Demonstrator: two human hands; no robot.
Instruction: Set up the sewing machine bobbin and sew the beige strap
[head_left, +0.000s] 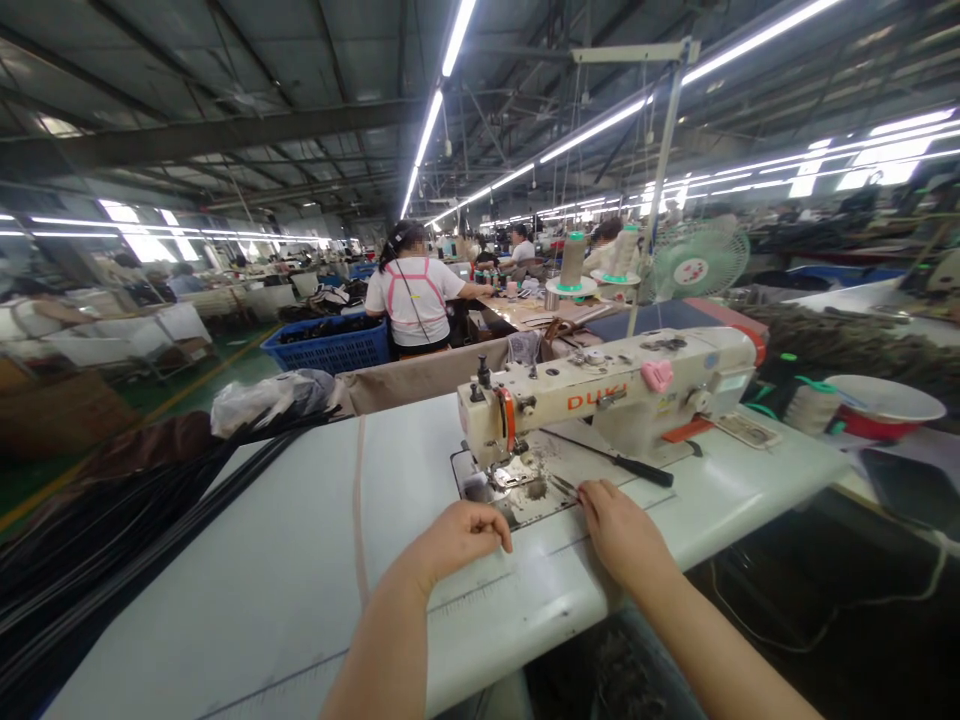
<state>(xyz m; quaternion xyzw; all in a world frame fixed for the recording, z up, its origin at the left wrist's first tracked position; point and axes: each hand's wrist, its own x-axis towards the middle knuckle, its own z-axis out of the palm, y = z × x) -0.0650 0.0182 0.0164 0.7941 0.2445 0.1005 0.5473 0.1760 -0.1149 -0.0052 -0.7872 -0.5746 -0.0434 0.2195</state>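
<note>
A white sewing machine [600, 390] with orange lettering stands on the pale table before me. My right hand [619, 525] pinches slim metal tweezers [564, 488], their tips pointing left over the metal needle plate. To the left, my left hand [461, 538] rests by the plate's front edge, fingers curled together and nothing visible in them. Behind my right hand, a screwdriver [645, 470] with a black handle lies on the machine bed, its shaft reaching back under the arm. Dark bits of lint are scattered around the needle area.
Long black strips [172, 540] hang over the table's left side beside a clear plastic bag [270, 400]. Thread cones [574, 262] and a fan [697, 262] stand behind the machine. A white bowl [885, 400] sits at right. Ahead, a person [416, 295] works by a blue basket [330, 345].
</note>
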